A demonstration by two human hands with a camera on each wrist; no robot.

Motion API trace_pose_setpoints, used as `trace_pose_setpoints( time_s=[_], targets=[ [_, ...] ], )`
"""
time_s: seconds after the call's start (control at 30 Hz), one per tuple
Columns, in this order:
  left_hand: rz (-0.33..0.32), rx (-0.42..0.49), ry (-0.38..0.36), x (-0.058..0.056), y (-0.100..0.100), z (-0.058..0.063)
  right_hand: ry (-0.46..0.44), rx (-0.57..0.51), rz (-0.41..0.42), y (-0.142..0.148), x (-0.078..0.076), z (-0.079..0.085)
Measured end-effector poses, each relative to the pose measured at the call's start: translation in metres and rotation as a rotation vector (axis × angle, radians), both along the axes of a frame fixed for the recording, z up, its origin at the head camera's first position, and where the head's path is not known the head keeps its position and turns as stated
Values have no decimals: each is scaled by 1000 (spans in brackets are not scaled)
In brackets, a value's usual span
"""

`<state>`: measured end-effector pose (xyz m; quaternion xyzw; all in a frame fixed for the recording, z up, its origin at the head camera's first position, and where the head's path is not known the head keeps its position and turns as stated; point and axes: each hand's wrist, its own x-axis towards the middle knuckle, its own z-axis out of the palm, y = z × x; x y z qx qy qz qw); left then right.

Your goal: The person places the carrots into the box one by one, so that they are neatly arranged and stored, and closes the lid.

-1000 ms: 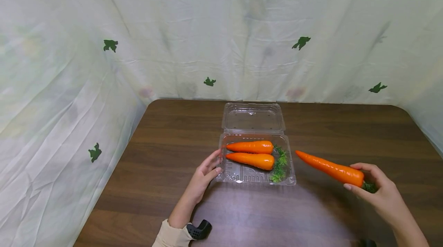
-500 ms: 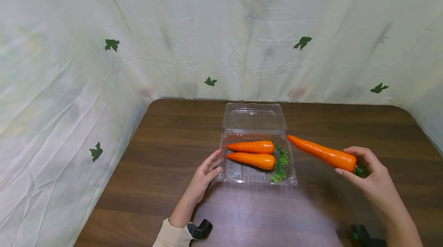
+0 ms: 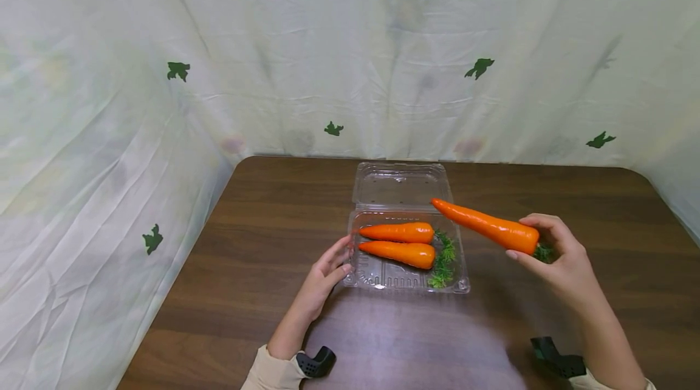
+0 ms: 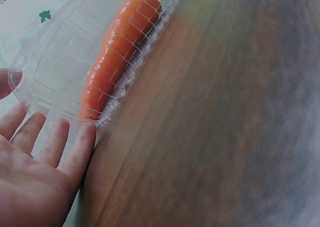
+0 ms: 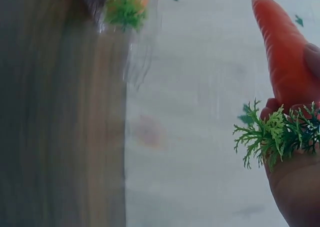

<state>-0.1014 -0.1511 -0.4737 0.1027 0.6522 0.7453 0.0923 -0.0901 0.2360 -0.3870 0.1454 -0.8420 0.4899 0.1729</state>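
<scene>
A clear plastic clamshell box [image 3: 363,277] lies on the table with its lid [image 3: 401,183] folded back. Two orange carrots, an upper one [image 3: 396,232] and a lower one [image 3: 399,253], lie side by side in it, green tops toward the right. My left hand [image 3: 322,277] rests against the box's left side; in the left wrist view its fairly straight fingers [image 4: 55,142] touch the wall and the thumb is at the rim. My right hand [image 3: 563,259] pinches a third carrot [image 3: 487,226] by its thick end, raised right of the box, its tip pointing left over the box's back right corner.
The brown wooden table [image 3: 273,208] reaches back to a pale cloth curtain [image 3: 306,62] with green leaf prints. Black wrist devices show on the left wrist [image 3: 317,362] and the right wrist [image 3: 555,356].
My right hand has carried its carrot left and away from me, bringing the tip over the box's back right corner. My left hand, the box and the two carrots inside have stayed put.
</scene>
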Motion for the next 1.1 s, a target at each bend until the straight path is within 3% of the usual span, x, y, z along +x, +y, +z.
trace_pose_setpoints(
  time_s=[0.37,0.7,1.1],
  targets=[
    [-5,-3,-16,0,1,0,33,-50,145,-35,-16,1],
    [-3,0,-10,0,-1,-1,44,-163,286,-72,-25,16],
    [-8,-10,-21,0,-1,1,-29,-240,325,-95,-43,-7]
  ],
)
